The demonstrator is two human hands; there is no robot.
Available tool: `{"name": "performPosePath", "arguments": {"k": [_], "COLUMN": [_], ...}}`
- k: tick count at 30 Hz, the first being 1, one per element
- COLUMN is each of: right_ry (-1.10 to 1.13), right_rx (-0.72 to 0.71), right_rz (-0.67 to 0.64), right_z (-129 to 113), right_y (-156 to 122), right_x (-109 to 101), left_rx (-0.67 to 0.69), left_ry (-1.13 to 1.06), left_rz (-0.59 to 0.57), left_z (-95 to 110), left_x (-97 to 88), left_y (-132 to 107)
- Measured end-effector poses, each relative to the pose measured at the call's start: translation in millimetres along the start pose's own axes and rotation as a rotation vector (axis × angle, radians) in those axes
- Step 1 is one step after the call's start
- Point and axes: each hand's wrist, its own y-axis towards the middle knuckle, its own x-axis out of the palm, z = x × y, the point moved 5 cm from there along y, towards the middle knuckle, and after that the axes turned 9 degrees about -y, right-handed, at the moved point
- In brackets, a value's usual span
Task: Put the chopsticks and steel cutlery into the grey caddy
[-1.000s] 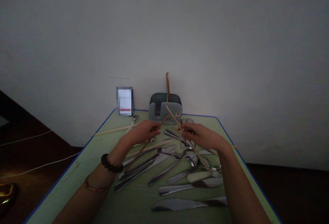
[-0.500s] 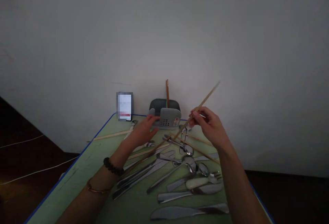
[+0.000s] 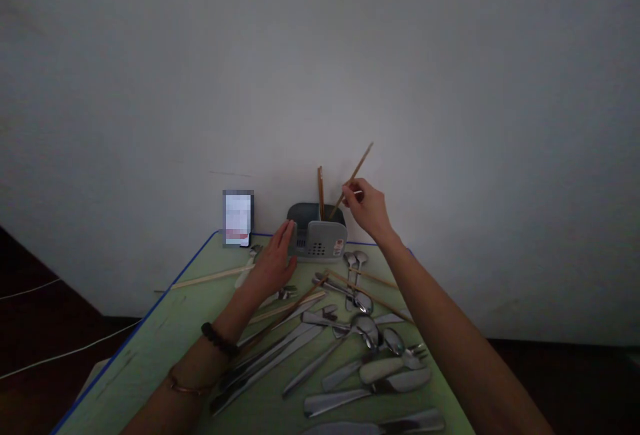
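Observation:
A grey cutlery holder (image 3: 317, 233) stands at the far edge of the green table (image 3: 150, 355) against the wall. Upright chopsticks (image 3: 320, 185) stick out of it. My right hand (image 3: 367, 208) is raised above the holder and pinches a wooden chopstick (image 3: 353, 178), its lower end dipping into the holder. My left hand (image 3: 274, 262) rests with fingers stretched out against the holder's left side. Several knives, spoons, forks and loose chopsticks (image 3: 350, 348) lie scattered on the table in front of me.
A small card or box (image 3: 238, 218) leans on the wall left of the holder. One long chopstick (image 3: 210, 278) lies near the table's left edge. White cables (image 3: 60, 348) run across the dark floor at left.
My right hand lifted the chopstick from over the cutlery up to the holder and tipped it in. My left hand let go of its chopstick and moved to the holder's side.

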Motion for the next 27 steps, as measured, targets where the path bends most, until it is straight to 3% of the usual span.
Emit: {"name": "performPosePath", "arguments": {"k": [5,10,18,27], "right_ry": [-0.238,-0.436,-0.527,-0.538], "right_rx": [-0.024,-0.054,0.015,0.06], "right_rz": [-0.207,-0.347,-0.339,-0.262], "right_z": [6,12,28,32], "right_y": [11,20,20,13], "right_x": [34,51,66,67], "left_rx": [0.006,-0.033,-0.039,-0.045], "left_ry": [-0.041,-0.06,-0.045,-0.051], "left_rz": [-0.017,-0.059,-0.058,-0.046], "left_z": [3,2,-3,-11], "left_x": [-1.0,-3.4,-2.2,1.5], "left_y": [0,1,2,3]}}
